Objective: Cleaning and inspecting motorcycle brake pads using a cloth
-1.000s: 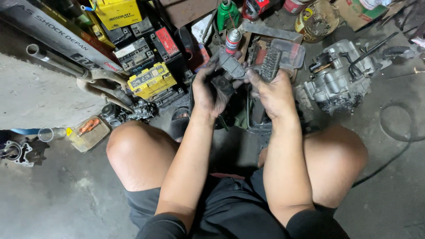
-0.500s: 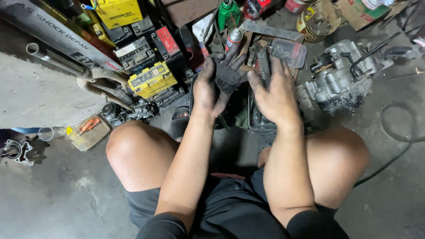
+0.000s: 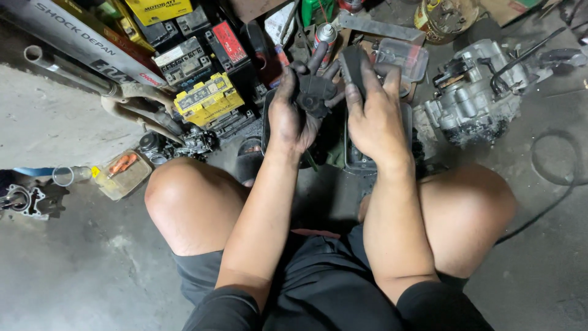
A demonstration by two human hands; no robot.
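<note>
Person squats on the concrete floor (image 3: pixel 73 270), knees spread, both forearms reaching forward between them. Left hand (image 3: pixel 294 113) and right hand (image 3: pixel 373 116) side by side, near but apart, above a tray (image 3: pixel 358 160) on the floor. Left hand holds a small round part (image 3: pixel 313 95); right hand holds a flat part (image 3: pixel 354 64), raised just right of it. Spray can (image 3: pixel 324 34) just beyond the hands. Stack of batteries (image 3: pixel 205 98) to the left of the hands, with pipes (image 3: pixel 79 76) further left. Engine block (image 3: pixel 474 98) to the right of the hands. Cable (image 3: pixel 551 202) on the floor beyond the right knee. Small container (image 3: pixel 122 175) left of the left knee.
</note>
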